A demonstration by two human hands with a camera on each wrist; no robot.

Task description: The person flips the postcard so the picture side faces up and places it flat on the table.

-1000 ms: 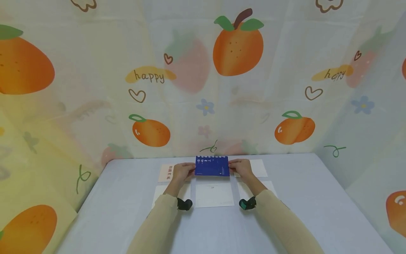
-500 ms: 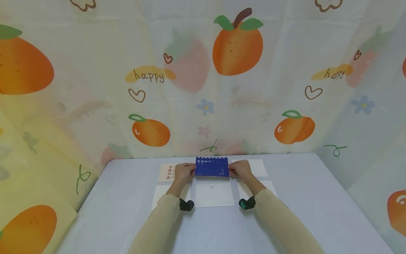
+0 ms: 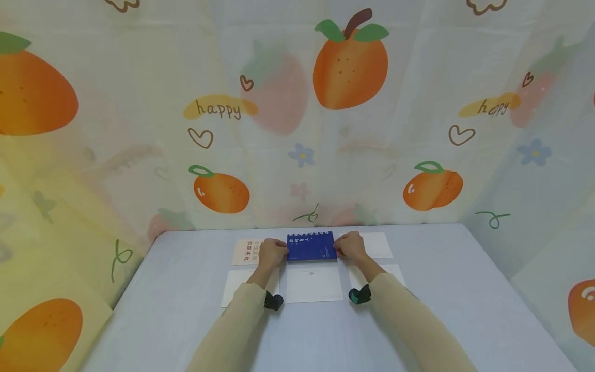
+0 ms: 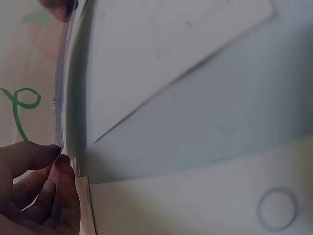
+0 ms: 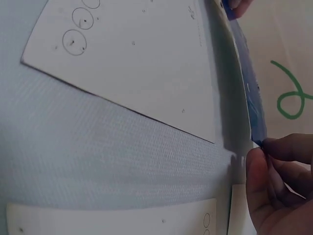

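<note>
A blue card (image 3: pixel 310 249) with white characters is held between both hands at the back middle of the table. My left hand (image 3: pixel 271 253) pinches its left edge between thumb and fingers. My right hand (image 3: pixel 350 245) pinches the right edge the same way. In the left wrist view the thin edge of the blue card (image 4: pixel 59 103) rises from the left hand's fingertips. The right wrist view shows the blue card (image 5: pixel 250 88) nearly edge-on, its lower corner in the right hand's pinch. Just in front lies a white card (image 3: pixel 314 287), flat on the table.
A cream card (image 3: pixel 241 252) with reddish characters lies at back left, partly behind the left hand. White cards lie at front left (image 3: pixel 236 283), back right (image 3: pixel 378 245) and front right (image 3: pixel 394 274). A fruit-printed curtain (image 3: pixel 297 170) stands behind the white table (image 3: pixel 307 336).
The blue card has come down a little and its face shows more fully, with the top row of marks now clearer. Both hands keep their pinch on its edges.
</note>
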